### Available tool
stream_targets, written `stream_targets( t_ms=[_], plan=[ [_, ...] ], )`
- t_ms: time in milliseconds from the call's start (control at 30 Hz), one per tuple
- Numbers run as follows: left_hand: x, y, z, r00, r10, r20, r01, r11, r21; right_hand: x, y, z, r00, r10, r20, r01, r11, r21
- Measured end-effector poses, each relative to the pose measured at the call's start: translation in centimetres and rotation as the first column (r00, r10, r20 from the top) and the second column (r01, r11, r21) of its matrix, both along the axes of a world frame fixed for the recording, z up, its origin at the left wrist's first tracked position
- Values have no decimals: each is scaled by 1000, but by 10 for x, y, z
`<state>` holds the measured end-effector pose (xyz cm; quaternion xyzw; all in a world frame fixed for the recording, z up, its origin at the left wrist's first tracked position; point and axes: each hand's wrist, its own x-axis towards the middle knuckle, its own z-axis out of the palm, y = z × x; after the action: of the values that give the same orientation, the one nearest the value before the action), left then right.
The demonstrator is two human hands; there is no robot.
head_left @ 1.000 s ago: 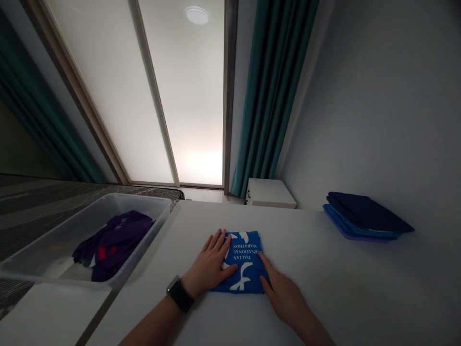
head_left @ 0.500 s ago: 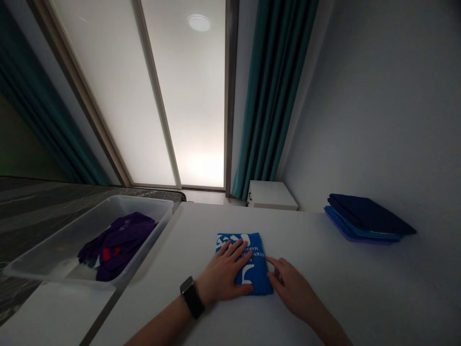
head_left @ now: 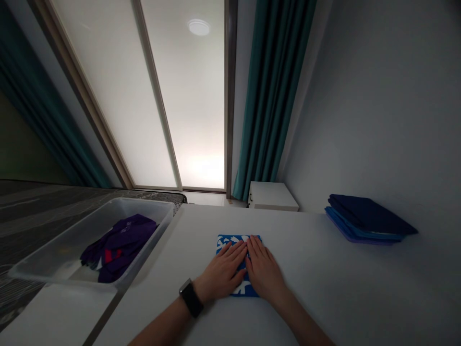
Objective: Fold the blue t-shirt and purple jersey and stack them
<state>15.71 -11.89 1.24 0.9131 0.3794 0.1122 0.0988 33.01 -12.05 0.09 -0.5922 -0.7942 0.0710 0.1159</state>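
A folded blue T-shirt (head_left: pixel 234 241) with white print lies flat on the white table (head_left: pixel 334 293), its lettering hidden under my hands. My left hand (head_left: pixel 222 272) rests palm down on its left half, with a black smartwatch (head_left: pixel 190 298) on the wrist. My right hand (head_left: pixel 263 266) lies flat on its right half. The two hands nearly touch along their fingers and thumbs, and neither grips the cloth.
To the left, a translucent plastic bin (head_left: pixel 144 205) holds crumpled purple clothing (head_left: pixel 120 247). A stack of folded navy and blue garments (head_left: pixel 369 218) lies at the table's far right. A white cabinet (head_left: pixel 272 196) stands beyond the table's far edge.
My right hand has moved left onto the T-shirt, next to my left hand. The T-shirt's right edge now shows further left, and the hands cover its print.
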Motion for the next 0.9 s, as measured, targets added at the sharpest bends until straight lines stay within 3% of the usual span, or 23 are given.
stream_targets(
  t_ms=[267,400,600,700,800,900],
  plan=[
    [-31,16,-8,981,192,-15,-191,981,17,1,-2,0,1000,-4,-23,3,999,-49],
    [-41,19,-12,977,209,-37,-209,978,8,2,-1,2,1000,-6,-4,5,996,-88],
    [-38,17,-24,970,236,-48,-231,968,94,7,1,5,1000,23,2,-23,990,-140],
    [-38,18,-23,972,232,-34,-228,968,106,9,2,4,999,33,-15,-34,989,-145],
    [-38,17,-11,978,209,-20,-206,973,107,11,2,1,998,39,-45,-46,988,-147],
    [-34,10,4,999,37,-36,-34,995,91,13,2,0,997,52,-60,-60,987,-147]
  ],
)
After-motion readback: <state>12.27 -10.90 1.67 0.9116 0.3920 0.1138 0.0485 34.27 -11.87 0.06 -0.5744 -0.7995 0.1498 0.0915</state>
